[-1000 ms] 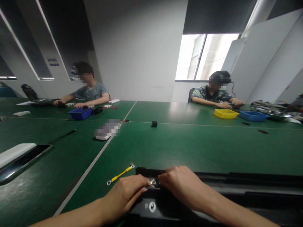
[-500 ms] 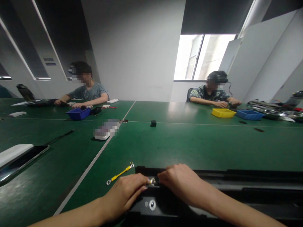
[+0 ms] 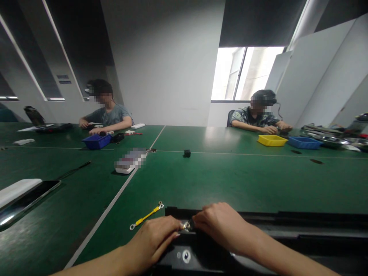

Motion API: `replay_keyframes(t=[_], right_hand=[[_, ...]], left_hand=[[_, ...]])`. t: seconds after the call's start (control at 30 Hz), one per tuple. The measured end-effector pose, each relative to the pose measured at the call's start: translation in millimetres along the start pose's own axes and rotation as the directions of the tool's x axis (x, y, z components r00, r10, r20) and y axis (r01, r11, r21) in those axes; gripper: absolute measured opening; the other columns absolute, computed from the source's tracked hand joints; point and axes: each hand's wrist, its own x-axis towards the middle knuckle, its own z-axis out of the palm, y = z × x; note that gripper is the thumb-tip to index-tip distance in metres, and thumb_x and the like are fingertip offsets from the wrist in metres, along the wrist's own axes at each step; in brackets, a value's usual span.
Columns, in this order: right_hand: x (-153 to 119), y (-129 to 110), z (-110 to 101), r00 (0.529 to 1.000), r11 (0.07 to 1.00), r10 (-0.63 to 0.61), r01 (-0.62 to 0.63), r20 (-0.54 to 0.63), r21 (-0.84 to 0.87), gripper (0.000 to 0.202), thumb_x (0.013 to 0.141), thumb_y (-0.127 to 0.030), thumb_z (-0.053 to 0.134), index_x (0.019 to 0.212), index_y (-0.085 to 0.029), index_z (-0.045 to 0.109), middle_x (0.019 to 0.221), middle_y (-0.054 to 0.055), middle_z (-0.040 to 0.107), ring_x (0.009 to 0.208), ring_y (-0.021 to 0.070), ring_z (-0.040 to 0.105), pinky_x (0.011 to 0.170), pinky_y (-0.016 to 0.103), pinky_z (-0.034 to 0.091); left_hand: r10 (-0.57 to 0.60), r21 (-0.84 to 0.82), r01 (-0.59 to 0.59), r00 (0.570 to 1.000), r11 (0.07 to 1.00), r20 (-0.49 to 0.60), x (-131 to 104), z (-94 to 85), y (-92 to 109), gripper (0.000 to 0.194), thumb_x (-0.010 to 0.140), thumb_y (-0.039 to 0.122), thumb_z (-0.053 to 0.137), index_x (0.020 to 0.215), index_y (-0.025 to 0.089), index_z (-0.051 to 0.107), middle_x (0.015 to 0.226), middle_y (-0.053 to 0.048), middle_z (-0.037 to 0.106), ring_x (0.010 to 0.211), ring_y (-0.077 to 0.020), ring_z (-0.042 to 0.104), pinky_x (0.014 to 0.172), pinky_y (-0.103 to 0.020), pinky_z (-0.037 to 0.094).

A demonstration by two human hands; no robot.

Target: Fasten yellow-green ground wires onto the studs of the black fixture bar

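Note:
A long black metal frame (image 3: 276,226) lies at the bottom right of the view. At its left end, a small ring terminal (image 3: 186,225) shows between my fingertips. My left hand (image 3: 158,234) is closed, its fingers pinched at the left side of that terminal. From the right, my right hand (image 3: 221,226) is closed beside the terminal; whatever its fingertips hold is hidden. A yellow cable (image 3: 147,216) with ring ends lies on the green table left of the frame, with a small nut (image 3: 160,203) by its upper end.
A phone (image 3: 31,199) and a white case (image 3: 17,191) lie at the left. Farther off are a white device (image 3: 126,165), a black cube (image 3: 187,153), a dark blue bin (image 3: 97,142), a yellow bin (image 3: 271,141) and a blue bin (image 3: 305,143). Two people sit across the table.
The whole view has shifted slightly, so things appear a little lower. My hands stay at the terminal. The person at the left has moved a hand.

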Motion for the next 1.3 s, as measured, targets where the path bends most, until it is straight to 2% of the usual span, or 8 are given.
replay_keyframes(t=[0.4,0.7,1.0,1.3], right_hand=[[0.2,0.0,1.0,1.000,0.999,-0.016,0.016,-0.018,-0.032,0.025,0.092,-0.026,0.051,0.073,-0.020,0.066,0.069,0.001,0.071,0.059,0.0155,0.067,0.046,0.027,0.020],[0.1,0.9,2.8,1.000,0.999,-0.015,0.014,-0.019,-0.040,0.025,0.092,-0.027,0.051,0.074,-0.020,0.067,0.069,0.001,0.071,0.059,0.0154,0.066,0.047,0.026,0.023],[1.7,4.3,0.8,1.000,1.000,-0.015,0.015,-0.003,0.024,0.021,0.091,-0.026,0.052,0.079,-0.021,0.069,0.074,0.000,0.072,0.064,0.0153,0.068,0.049,0.024,0.027],[2.1,4.8,2.7,1.000,1.000,-0.015,0.016,-0.015,0.011,0.021,0.091,-0.026,0.053,0.076,-0.021,0.067,0.072,0.000,0.072,0.062,0.0147,0.067,0.048,0.025,0.023]], left_hand=[[0.005,-0.002,-0.005,1.000,1.000,-0.002,-0.7,-0.8,1.3,0.023,0.100,0.021,0.035,0.114,0.019,0.053,0.103,-0.007,0.066,0.095,-0.0201,0.063,0.086,-0.030,0.050],[-0.010,-0.006,0.010,1.000,1.000,0.015,-0.5,-0.5,1.3,0.023,0.100,0.020,0.035,0.114,0.020,0.053,0.103,-0.007,0.065,0.095,-0.0207,0.063,0.087,-0.030,0.049],[0.004,0.003,-0.004,1.000,1.000,0.004,-2.0,0.5,-1.0,0.023,0.100,0.021,0.036,0.115,0.019,0.053,0.104,-0.007,0.065,0.095,-0.0203,0.063,0.087,-0.030,0.050],[-0.014,-0.032,0.015,1.000,0.999,0.019,0.5,-2.5,2.1,0.024,0.100,0.020,0.036,0.115,0.019,0.054,0.104,-0.007,0.065,0.096,-0.0207,0.062,0.087,-0.030,0.049]])
